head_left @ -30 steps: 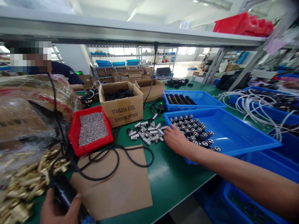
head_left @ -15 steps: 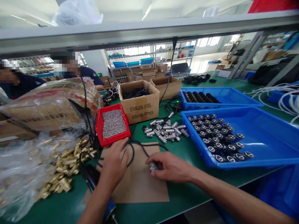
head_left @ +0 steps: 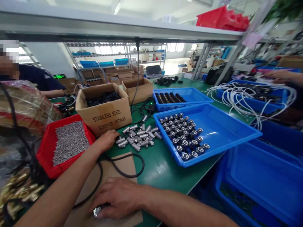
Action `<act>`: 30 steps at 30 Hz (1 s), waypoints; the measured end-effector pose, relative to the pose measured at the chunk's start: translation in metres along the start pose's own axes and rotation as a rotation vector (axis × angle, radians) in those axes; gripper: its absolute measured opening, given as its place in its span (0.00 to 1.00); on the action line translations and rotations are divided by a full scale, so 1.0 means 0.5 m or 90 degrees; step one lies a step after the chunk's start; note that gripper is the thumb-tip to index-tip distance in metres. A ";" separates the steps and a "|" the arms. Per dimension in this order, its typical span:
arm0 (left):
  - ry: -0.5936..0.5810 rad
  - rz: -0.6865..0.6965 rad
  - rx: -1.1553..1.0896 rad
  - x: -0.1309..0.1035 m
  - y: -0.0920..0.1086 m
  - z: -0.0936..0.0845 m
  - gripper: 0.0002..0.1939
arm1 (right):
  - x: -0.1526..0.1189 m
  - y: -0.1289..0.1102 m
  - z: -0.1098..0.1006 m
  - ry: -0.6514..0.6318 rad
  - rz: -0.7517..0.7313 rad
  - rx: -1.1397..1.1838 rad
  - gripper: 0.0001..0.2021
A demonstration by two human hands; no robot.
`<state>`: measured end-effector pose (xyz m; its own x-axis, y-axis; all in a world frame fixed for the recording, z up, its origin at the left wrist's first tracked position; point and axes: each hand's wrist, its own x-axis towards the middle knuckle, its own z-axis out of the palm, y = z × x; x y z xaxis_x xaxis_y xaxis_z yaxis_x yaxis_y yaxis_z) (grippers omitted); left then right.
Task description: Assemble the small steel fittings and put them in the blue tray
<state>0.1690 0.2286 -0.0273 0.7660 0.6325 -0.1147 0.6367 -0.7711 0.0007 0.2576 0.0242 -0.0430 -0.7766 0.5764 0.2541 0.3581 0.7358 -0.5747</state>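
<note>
My right hand (head_left: 119, 198) is closed around a small shiny metal fitting (head_left: 96, 212), low over a brown cardboard sheet (head_left: 126, 159). Part of the fitting is hidden by the fingers. My left hand (head_left: 107, 141) reaches forward, fingers stretched out and open, its tips at the left edge of a pile of silver metal fittings (head_left: 142, 136). A dark piece shows by those fingertips, too small to make out. Left of that arm, a red bin (head_left: 48, 157) is full of small silvery parts (head_left: 71, 140).
A carton (head_left: 106, 118) with black parts stands behind the left hand. On the right, a blue tray (head_left: 227, 132) carries rows of black, metal-topped fittings (head_left: 182, 132). A black cable (head_left: 142, 167) loops over the sheet. Brass parts (head_left: 21, 189) lie left; a co-worker's arm (head_left: 53, 93) shows behind.
The view has swung right. My left hand has moved forward from beside the red bin to the pile of fittings. My right hand still holds its fitting, now lower in view.
</note>
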 end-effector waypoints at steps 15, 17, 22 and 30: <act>0.280 -0.192 -0.146 -0.225 0.082 -0.084 0.18 | -0.013 -0.002 -0.012 0.051 0.067 0.078 0.19; 0.286 -0.207 -0.282 -0.297 0.096 -0.085 0.19 | -0.013 -0.006 -0.009 0.069 0.112 0.130 0.22; 0.129 -0.193 -0.377 -0.413 0.130 -0.054 0.15 | -0.006 -0.003 0.004 0.094 0.194 0.209 0.36; 0.048 -0.109 -0.348 -0.434 0.159 0.004 0.17 | 0.001 0.002 0.018 0.110 0.200 0.225 0.38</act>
<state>0.0531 0.0297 -0.0042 0.6395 0.7638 -0.0875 0.6900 -0.5200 0.5034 0.2529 0.0223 -0.0504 -0.5516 0.8232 0.1340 0.3405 0.3690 -0.8648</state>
